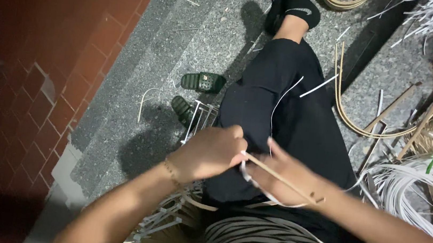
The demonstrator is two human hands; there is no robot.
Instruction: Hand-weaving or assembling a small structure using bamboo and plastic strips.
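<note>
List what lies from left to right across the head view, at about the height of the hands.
Red brick wall → grey stone floor → green sandals → left hand → tan strip held across the right hand → coil of white strips.

left hand (212, 150) and right hand (281, 175) pinching white strip (246, 172) and thin cane stick (282, 180) over lap, green sandals (198, 90) on granite floor (193, 33)
</note>
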